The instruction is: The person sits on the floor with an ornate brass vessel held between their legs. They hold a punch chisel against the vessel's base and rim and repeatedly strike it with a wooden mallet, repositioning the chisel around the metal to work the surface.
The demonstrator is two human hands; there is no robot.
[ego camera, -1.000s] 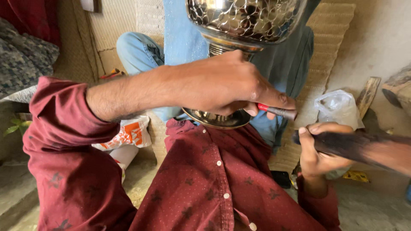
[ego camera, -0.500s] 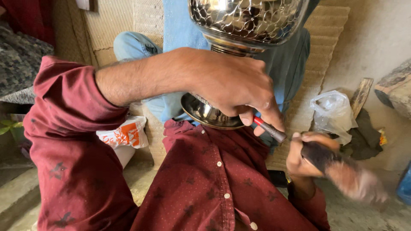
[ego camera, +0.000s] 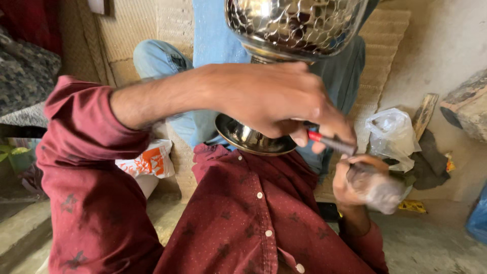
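Hammered metal goblet (ego camera: 284,30) stands upright, its long axis vertical, the bowl at the top of the view and its round foot (ego camera: 252,138) resting on the person's lap, against the dark red shirt (ego camera: 243,218). The bowl is shiny silver, covered in small dimpled facets that catch the light; a narrow stem joins it to the smooth, polished foot.

Nearest, the right hand (ego camera: 361,180) is closed in a fist around a blurred tool (ego camera: 380,190), low beside the foot; what kind of tool cannot be told. Just above, the left hand (ego camera: 276,99) reaches across in front of the stem, its grip pinched shut on a thin punch (ego camera: 329,142) with a red band, which slants down to the right, toward the right fist.

Left of the lap lies a white packet with orange print (ego camera: 147,162). To the right, farther off, a knotted clear plastic bag (ego camera: 390,134) sits on the floor by a wooden strip (ego camera: 423,114); a small yellow wrapper (ego camera: 412,205) lies nearer. Behind the goblet, a person in blue jeans (ego camera: 167,63) sits on a woven mat (ego camera: 132,35).
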